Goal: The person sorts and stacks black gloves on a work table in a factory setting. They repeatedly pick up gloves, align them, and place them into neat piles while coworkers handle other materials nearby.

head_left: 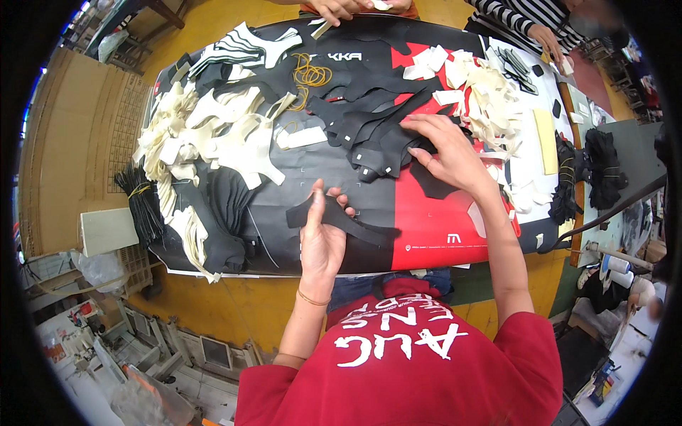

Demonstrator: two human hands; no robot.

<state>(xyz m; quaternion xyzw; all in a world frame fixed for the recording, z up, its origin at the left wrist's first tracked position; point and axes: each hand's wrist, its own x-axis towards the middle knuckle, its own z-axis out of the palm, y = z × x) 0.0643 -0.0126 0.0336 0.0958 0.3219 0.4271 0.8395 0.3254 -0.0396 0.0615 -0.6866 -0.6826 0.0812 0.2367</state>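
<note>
Above the near edge of the table, my left hand (323,238) holds a black cut fabric piece (366,231), with the thumb pressed over it and a narrow end hanging to the right. My right hand (451,153) reaches over a fanned pile of black fabric pieces (380,145), several of which bear small white tags. Its fingers and thumb are spread and touch the pile's right side. Just below that hand lies another black piece (432,183). A white strip (302,138) rests left of the pile.
Cream fabric pieces (241,145) heap on the left, with black stacks (227,220) beside them. More cream pieces (490,99) lie at right. Yellow-brown rubber bands (311,73) sit at the back. Two other people's hands (341,8) (545,41) work along the far side.
</note>
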